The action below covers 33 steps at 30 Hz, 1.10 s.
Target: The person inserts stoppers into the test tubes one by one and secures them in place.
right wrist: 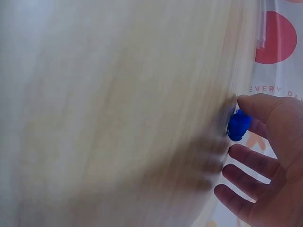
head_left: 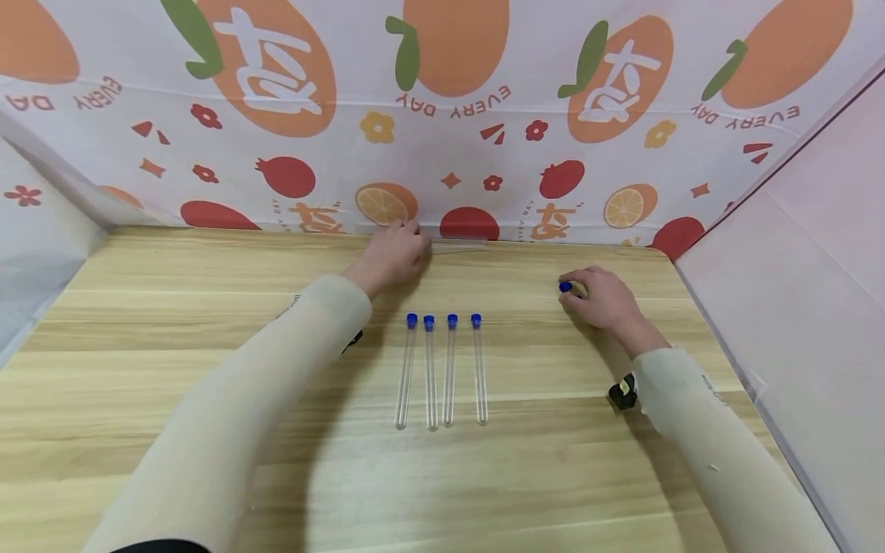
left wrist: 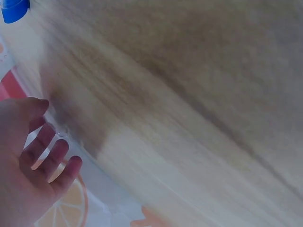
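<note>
At the back edge of the table, my left hand (head_left: 396, 253) has its thumb and curled fingers at one end of a clear test tube (head_left: 459, 245). This tube lies sideways along the cloth, its near end hidden by the hand. The left wrist view shows the thumb and forefinger close together, the other fingers (left wrist: 57, 153) loosely bent. Farther right, my right hand (head_left: 603, 298) pinches a small blue cap (right wrist: 239, 125) between thumb and forefinger. Between the arms lie several capped clear test tubes (head_left: 449, 376), side by side, with blue caps (head_left: 452, 319) toward the back.
A fruit-printed cloth (head_left: 442, 153) rises as a wall behind the wooden table (head_left: 553, 476). A pale side panel (head_left: 816, 230) stands along the right, another (head_left: 41, 215) at the left. A black wrist device (head_left: 624, 392) is by the right sleeve.
</note>
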Motion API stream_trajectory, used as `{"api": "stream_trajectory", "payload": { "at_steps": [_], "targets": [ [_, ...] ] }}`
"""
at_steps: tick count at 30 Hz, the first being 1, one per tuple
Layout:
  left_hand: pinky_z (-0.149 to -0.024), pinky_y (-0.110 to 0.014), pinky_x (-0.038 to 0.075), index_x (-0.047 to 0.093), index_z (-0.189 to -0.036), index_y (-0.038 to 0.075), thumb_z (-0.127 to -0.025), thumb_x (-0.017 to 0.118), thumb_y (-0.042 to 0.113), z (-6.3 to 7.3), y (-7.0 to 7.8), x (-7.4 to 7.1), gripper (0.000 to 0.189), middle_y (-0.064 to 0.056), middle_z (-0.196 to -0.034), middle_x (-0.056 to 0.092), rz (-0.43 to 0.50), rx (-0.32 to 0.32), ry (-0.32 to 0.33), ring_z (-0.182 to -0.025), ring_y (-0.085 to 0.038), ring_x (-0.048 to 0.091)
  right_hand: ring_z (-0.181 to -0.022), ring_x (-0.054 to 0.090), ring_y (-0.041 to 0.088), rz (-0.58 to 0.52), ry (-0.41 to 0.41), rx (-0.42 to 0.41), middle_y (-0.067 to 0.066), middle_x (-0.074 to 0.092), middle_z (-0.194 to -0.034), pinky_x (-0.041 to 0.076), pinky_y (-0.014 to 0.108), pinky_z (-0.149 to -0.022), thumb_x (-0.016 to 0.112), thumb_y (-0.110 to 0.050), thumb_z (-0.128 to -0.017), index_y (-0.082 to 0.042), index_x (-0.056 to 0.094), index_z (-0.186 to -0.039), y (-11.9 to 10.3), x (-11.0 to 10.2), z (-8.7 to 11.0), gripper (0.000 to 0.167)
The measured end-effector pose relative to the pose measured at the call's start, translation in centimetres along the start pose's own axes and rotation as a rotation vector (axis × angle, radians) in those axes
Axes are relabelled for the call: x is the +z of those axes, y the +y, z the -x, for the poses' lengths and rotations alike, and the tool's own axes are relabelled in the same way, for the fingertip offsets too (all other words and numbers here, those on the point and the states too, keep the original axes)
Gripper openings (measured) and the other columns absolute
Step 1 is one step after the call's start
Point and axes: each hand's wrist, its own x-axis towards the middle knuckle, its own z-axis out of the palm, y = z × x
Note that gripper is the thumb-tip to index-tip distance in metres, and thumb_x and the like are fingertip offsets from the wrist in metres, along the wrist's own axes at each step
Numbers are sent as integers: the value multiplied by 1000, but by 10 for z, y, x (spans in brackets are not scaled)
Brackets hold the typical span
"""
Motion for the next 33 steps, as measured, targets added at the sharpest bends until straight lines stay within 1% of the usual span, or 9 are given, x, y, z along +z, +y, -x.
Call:
{"api": "stream_trajectory", "payload": {
  "at_steps": [3,6,8,13,17,20,25,28,33],
  "targets": [
    [-91,-54,52,68,-116,9,-99,60,23,-2,0,1,23,-15,-117,58,3,-5,-3,-106,-33,53,-128,50,40,-10,6,-7,20,60,-133,40,61,-108,64,-25,-97,-9,66,-130,0,-1,-2,37],
    [-89,-53,53,68,-115,10,-99,63,28,-4,3,1,25,-14,-115,60,9,-3,-3,-106,-33,55,-128,50,40,-34,10,-11,19,61,-131,39,61,-108,65,-22,-96,-9,69,-124,0,-2,-5,31],
    [-88,-52,54,68,-115,10,-98,64,29,-5,6,0,26,-13,-114,61,18,2,0,-106,-33,57,-128,51,39,-46,14,-8,19,62,-129,39,60,-108,65,-20,-96,-9,71,-119,0,-2,-7,27],
    [-88,-53,55,68,-118,7,-98,64,24,-8,13,-1,26,-15,-116,65,29,11,16,-108,-34,61,-125,53,38,-67,21,-3,18,65,-124,40,58,-108,67,-18,-95,-8,74,-112,4,-2,-11,21],
    [-89,-54,55,66,-120,8,-98,64,22,-11,15,0,27,-16,-119,65,15,-18,22,-110,-36,61,-124,54,36,-80,25,-11,16,67,-122,40,57,-108,68,-18,-95,-9,76,-110,7,-1,-16,19],
    [-88,-53,56,67,-119,8,-98,64,21,-12,18,2,25,-16,-119,66,11,-37,30,-108,-36,63,-123,54,35,-83,32,-7,14,68,-121,41,56,-108,68,-18,-95,-11,76,-108,8,1,-16,17],
    [-83,-53,57,69,-113,6,-99,58,12,-13,19,6,19,-17,-114,66,20,-63,49,-103,-35,64,-120,55,32,-79,55,9,12,68,-117,42,55,-107,68,-18,-95,-12,77,-101,8,6,-15,12],
    [-81,-54,58,69,-109,7,-98,56,10,-12,19,8,17,-17,-112,66,34,-79,56,-101,-35,64,-118,56,32,-80,67,19,12,69,-114,43,54,-106,68,-18,-95,-12,78,-98,7,7,-13,12],
    [-74,-55,57,68,-99,7,-94,57,11,-8,20,6,13,-14,-102,67,106,-98,86,-94,-36,65,-105,58,29,-92,86,42,11,68,-108,48,51,-95,67,-18,-95,-11,77,-102,4,7,-9,14]
  ]
}}
